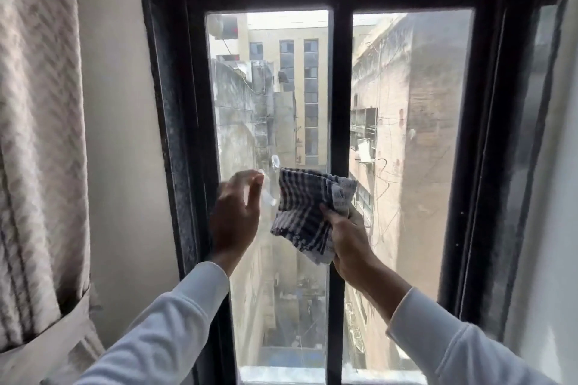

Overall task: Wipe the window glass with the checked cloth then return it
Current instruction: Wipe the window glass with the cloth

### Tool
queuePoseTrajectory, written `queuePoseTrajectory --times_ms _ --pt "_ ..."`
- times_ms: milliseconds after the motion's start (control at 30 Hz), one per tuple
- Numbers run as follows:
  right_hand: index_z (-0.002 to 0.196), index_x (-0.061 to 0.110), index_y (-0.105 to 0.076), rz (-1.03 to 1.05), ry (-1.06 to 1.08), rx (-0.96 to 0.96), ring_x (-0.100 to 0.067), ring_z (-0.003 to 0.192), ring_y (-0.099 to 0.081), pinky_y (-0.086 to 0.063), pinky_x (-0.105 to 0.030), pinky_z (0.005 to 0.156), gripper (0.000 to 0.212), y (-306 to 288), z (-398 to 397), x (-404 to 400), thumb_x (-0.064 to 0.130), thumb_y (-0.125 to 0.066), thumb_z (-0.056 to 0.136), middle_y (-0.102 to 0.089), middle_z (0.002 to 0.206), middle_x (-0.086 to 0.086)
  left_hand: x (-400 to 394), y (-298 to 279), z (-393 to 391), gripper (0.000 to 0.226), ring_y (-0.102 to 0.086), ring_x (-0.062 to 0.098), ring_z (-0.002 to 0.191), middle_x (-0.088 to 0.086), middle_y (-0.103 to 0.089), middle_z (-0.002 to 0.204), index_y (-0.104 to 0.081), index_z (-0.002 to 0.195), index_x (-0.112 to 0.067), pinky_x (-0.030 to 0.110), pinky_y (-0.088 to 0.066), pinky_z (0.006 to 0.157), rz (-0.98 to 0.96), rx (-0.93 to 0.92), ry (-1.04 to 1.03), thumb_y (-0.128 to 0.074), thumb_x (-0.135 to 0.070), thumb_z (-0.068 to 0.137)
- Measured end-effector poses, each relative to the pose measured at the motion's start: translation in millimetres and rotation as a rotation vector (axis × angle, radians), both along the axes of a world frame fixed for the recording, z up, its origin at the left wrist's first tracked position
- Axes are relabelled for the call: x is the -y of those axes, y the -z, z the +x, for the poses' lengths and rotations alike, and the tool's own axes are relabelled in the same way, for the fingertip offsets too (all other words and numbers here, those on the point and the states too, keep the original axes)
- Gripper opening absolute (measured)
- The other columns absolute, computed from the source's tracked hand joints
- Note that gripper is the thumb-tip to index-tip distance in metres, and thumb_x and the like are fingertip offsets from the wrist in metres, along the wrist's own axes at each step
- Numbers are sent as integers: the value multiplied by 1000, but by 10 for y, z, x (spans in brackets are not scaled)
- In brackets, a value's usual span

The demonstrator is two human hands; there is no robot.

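A blue-and-white checked cloth (308,212) hangs bunched in front of the left pane of the window glass (269,97). My right hand (348,241) grips its lower right corner from below, by the dark centre bar. My left hand (236,216) is raised just left of the cloth with fingers spread, holding nothing, close to a small clear handle (275,162) stuck on the pane. The right pane (413,122) shows buildings outside. Both arms wear white sleeves.
A black window frame (175,109) surrounds both panes, with a vertical centre bar (339,97). A beige patterned curtain (37,147) hangs at the far left, tied back low down. White wall lies between the curtain and the frame.
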State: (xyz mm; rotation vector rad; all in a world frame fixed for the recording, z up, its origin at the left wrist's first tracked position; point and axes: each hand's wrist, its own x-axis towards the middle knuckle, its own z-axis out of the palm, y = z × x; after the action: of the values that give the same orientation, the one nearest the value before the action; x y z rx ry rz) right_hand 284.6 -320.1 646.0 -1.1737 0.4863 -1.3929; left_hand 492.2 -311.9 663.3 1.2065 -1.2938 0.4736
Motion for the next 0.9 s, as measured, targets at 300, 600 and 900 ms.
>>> queuePoseTrajectory --times_ms 300,600,900 --pt "167 12 -38 -1028 999 -1016 -31 169 -17 -14 -54 137 68 -138 961 1012 16 -57 101 -26 179 -11 800 -484 1004 78 -14 41 170 26 -10 182 -22 172 2 52 -13 138 -2 259 -320 -45 -44 113" --pt "163 28 -45 -1513 1120 -1243 -24 161 -37 -9 -43 137 70 137 1406 1372 37 -60 96 -41 173 2 1094 -386 1255 84 3 29 173 15 5 184 -2 175 -7 41 -1 139 -40 303 -271 -17 -61 112" --pt "168 23 -36 -1563 941 -1263 -23 167 -26 -24 -49 136 74 314 1151 1355 42 -56 100 -31 178 0 1089 -404 1235 84 -2 30 173 16 0 185 -5 174 -5 39 -2 139 -67 262 -251 -15 -60 112"
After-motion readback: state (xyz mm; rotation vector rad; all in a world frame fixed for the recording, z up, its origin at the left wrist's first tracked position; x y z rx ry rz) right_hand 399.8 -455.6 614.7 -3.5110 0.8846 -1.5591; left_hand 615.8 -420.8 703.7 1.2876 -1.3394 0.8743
